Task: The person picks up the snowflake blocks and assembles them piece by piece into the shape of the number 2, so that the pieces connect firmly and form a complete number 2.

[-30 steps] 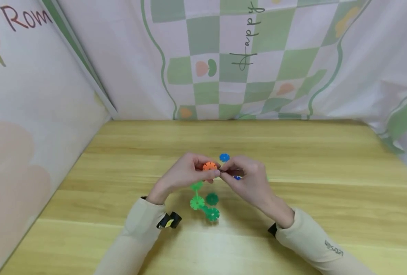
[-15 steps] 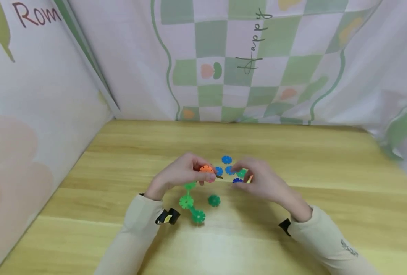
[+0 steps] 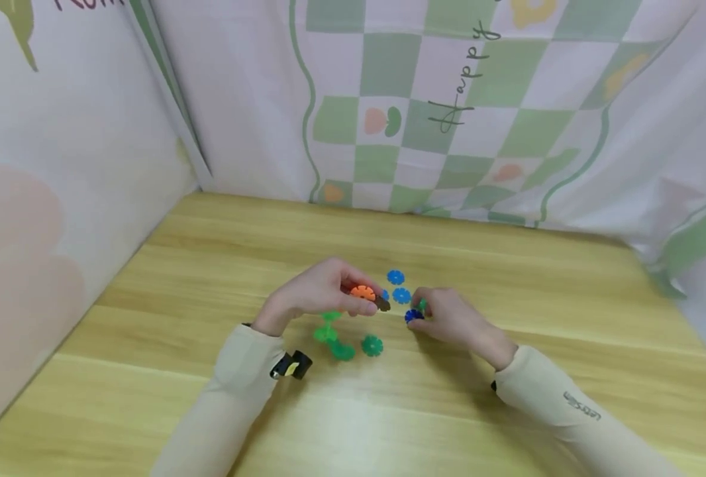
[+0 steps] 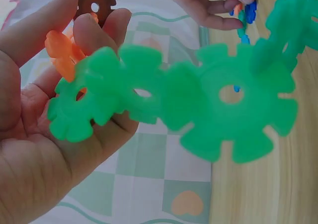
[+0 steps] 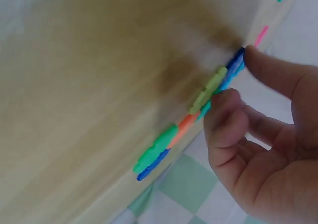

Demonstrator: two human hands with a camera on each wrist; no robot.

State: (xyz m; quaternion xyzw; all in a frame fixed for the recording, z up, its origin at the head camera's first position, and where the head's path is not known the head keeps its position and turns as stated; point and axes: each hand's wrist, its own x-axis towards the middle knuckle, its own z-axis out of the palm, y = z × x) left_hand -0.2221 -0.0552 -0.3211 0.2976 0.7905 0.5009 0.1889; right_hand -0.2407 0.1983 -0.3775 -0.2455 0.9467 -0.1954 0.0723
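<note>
My left hand holds a chain of slotted plastic snowflake discs above the table. At its fingertips are an orange disc and a brown disc. Light green discs and a darker green disc hang below the palm. The left wrist view shows large green discs slotted together across the palm. My right hand is down at the loose discs, thumb and fingertips pinching a dark blue disc at its edges. In the right wrist view, a lime disc lies right beside those fingertips.
Blue discs lie on the wooden table between the hands. A single green disc lies nearer the front. Further discs, one green and one orange, lie past the right fingers. A patterned curtain closes off the back.
My right hand has left the brown disc at the left fingertips, moved right and come down onto the dark blue disc. The left hand keeps the chain, whose green end has swung left.
</note>
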